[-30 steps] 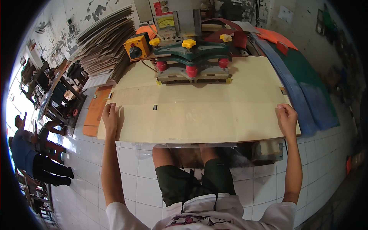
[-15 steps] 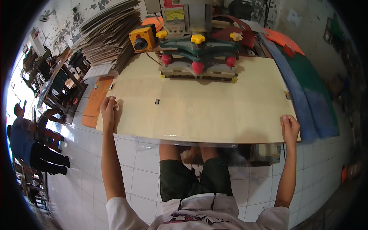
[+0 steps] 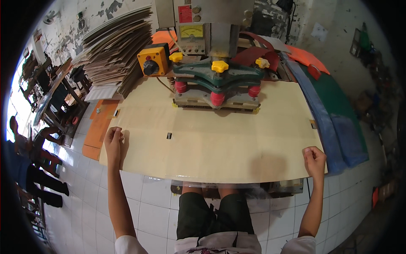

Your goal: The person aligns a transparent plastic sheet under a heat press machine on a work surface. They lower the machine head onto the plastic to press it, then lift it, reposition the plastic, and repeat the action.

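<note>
A wide cream-coloured board [image 3: 203,156] lies in front of me. Above its left end, my left hand [image 3: 113,146] is closed, its fingertips pinched together. My right hand [image 3: 314,162] is curled shut over the right front corner. Whatever either set of fingers holds is hidden or too thin to see. Clear plastic film [image 3: 198,185] shows along the board's front edge. Beyond my hands, a press head [image 3: 218,82] in dark green metal, with yellow star knobs and red round spacers, sits over the far middle of the board. A small dark rectangle [image 3: 169,136] marks the surface.
A yellow control box [image 3: 153,61] with a black knob stands left of the press. Behind it rises a tall stack of sheets [image 3: 114,51]. Blue sheeting [image 3: 338,139] hangs along the right side. Another person [image 3: 38,173] is far left, above the tiled floor [image 3: 139,203].
The whole view has shifted, so the board, press and both hands sit lower in the picture. Relative to the board, my hands have hardly moved.
</note>
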Action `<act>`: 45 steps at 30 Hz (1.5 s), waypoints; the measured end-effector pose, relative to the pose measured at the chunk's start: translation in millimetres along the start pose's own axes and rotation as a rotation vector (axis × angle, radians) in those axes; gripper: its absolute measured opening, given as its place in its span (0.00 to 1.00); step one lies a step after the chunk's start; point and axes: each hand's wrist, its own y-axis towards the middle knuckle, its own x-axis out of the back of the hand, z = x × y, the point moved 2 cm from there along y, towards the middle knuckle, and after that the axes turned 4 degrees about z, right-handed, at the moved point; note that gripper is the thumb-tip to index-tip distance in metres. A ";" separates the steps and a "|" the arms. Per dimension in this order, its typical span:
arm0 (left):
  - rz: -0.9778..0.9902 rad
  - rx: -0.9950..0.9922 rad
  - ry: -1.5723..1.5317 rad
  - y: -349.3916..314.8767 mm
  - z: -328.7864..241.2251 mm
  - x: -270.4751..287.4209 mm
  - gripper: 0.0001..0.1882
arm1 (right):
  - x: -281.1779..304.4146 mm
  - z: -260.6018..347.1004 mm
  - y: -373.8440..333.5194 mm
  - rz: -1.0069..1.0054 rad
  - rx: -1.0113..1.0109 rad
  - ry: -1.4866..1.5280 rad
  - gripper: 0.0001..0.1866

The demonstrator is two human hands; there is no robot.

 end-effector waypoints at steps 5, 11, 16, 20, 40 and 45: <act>-0.002 0.001 -0.029 -2.3 -0.8 3.0 0.11 | -11.9 1.4 6.0 -0.112 0.032 0.011 0.18; -0.014 -0.022 -0.107 -5.8 -10.4 -2.6 0.10 | -0.4 -34.9 7.0 -0.211 -0.096 0.461 0.20; -0.022 -0.012 -0.144 -5.8 -10.9 0.0 0.10 | 1.9 -35.4 3.7 -0.321 -0.164 0.624 0.20; -0.030 0.004 -0.110 -11.3 -18.6 -1.2 0.10 | 0.6 -29.3 2.5 -0.248 -0.182 0.558 0.20; -0.034 -0.007 -0.120 -7.8 -14.3 0.0 0.10 | 1.7 -41.1 3.6 -0.252 -0.129 0.592 0.18; -0.033 -0.010 -0.140 -7.6 -11.8 -0.3 0.10 | 1.6 -39.1 2.9 -0.241 -0.127 0.598 0.19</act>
